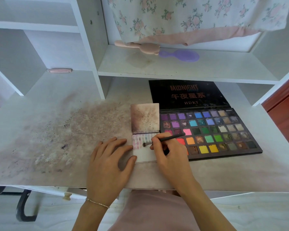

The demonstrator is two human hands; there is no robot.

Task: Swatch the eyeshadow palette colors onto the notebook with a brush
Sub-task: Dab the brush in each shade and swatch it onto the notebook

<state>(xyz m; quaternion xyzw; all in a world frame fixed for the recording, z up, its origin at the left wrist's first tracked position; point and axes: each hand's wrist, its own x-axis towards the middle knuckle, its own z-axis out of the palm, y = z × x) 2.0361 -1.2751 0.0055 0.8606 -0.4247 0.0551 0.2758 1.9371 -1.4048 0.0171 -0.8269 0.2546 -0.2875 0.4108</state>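
Observation:
A small open notebook (144, 154) lies on the desk, its stained cover flipped up and its lower white page carrying several pastel swatches along the top. My right hand (170, 154) grips a dark brush (167, 139); the bristle tip touches the page just below the swatches. My left hand (110, 157) lies flat on the desk with straight fingers, thumb and fingertips pressing the notebook's left edge. The open eyeshadow palette (212, 132) with several rows of coloured pans sits right of the notebook, its black lid propped back.
The white desk (57, 130) is smeared with purple-brown powder on the left. A shelf above holds a pink brush (138, 46) and a purple hairbrush (182, 55). Floral fabric (190, 15) hangs at the back. A pink item (59, 70) sits on the left shelf.

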